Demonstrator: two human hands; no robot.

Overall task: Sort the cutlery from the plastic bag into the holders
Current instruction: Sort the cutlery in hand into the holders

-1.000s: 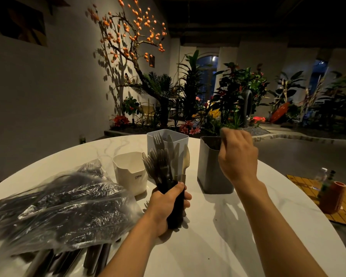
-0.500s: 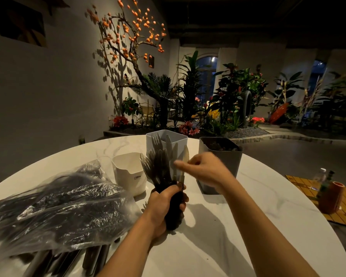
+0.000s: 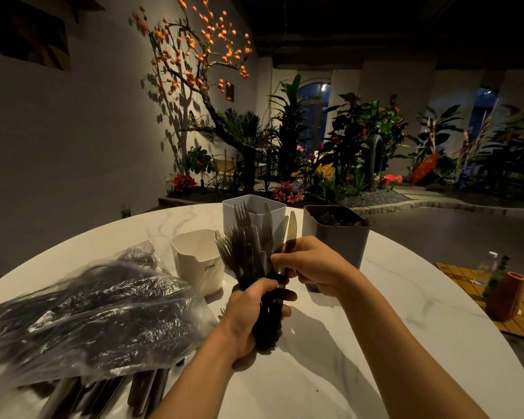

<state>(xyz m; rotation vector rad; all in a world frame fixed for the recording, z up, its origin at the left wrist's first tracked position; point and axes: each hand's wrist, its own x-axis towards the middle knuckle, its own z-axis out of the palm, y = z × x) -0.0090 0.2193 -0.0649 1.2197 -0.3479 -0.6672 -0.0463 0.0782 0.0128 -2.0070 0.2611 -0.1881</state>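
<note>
Two hands work one bundle: my left hand (image 3: 254,309) grips the black handles of the upright cutlery bunch (image 3: 251,252), while my right hand (image 3: 312,264) pinches a knife (image 3: 290,234) at the bunch's right edge. Behind that grip stand three holders (image 3: 336,237); the plastic bag (image 3: 88,313) lies left.

Three holders (image 3: 195,258), one plastic bag (image 3: 88,316), two hands (image 3: 248,316).

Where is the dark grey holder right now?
The dark grey holder stands on the table's far right, beside the light grey holder, behind the right hand.
</note>
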